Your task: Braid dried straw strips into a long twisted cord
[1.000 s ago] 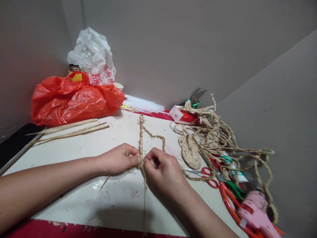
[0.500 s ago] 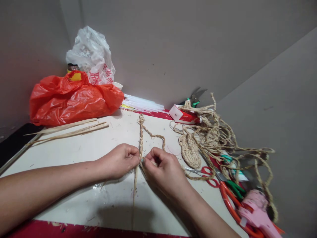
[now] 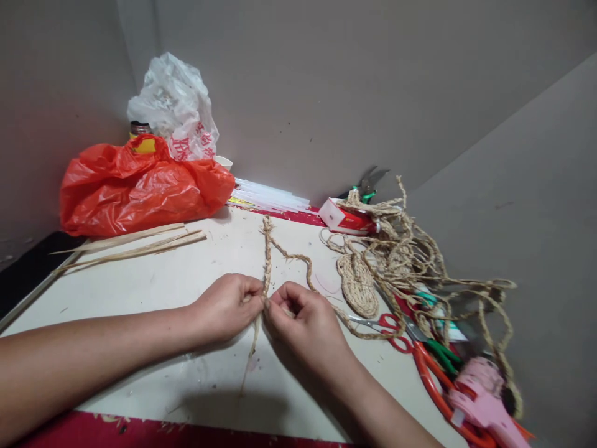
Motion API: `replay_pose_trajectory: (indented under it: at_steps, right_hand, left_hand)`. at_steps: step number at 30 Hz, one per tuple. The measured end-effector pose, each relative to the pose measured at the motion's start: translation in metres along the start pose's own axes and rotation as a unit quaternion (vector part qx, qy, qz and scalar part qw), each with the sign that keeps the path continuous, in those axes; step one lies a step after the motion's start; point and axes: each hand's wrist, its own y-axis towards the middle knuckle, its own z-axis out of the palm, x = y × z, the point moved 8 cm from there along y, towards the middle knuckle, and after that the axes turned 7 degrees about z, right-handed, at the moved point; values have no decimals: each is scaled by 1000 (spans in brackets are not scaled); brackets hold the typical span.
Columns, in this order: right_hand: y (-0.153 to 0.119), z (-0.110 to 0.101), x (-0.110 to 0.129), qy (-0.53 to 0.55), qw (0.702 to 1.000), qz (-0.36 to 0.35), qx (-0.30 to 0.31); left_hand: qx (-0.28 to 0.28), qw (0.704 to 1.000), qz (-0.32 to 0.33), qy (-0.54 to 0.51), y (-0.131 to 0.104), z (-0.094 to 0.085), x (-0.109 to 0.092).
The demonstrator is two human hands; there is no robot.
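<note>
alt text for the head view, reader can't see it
The left hand and right hand pinch a straw-coloured braid over a white surface. To the right lie tangled cord and red-handled scissors; a red plastic bag sits at back left.

The left hand (image 3: 232,306) and the right hand (image 3: 308,316) are both bare. The left arm (image 3: 93,350) and the right arm (image 3: 375,392) are bare too, as far as they show. Both arms look smooth and get thinner near the hands.
</note>
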Motion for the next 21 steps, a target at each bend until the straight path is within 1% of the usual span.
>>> replay_pose_trajectory:
  at_steps: [2,4,7,9,11,13,15,16,18,21]
  right_hand:
    - [-1,3,2,51,998,19,30]
    - [-3,6,2,80,995,35,40]
    - [-4,5,-1,91,994,51,14]
    - [-4,6,-6,119,990,75,5]
    - [-6,10,-15,179,975,128,28]
    - [-9,15,-23,253,947,183,68]
    - [-12,15,-28,298,926,212,88]
    - [-13,12,-30,300,926,214,84]
    - [-11,5,-31,276,939,194,63]
    - [-7,1,-29,261,951,159,53]
  left_hand:
    - [-6,1000,0,-30,1,0,2]
    - [-4,997,-9,-76,2,2,5]
    - [8,990,-32,-136,3,5,10]
    - [15,987,-45,-154,3,6,13]
    - [16,986,-47,-158,3,6,13]
    - [14,987,-37,-155,3,6,13]
    - [21,986,-29,-161,3,6,12]
    - [27,985,-27,-167,3,7,12]
    - [36,982,-30,-181,2,8,12]
    - [30,980,-45,-191,1,6,12]
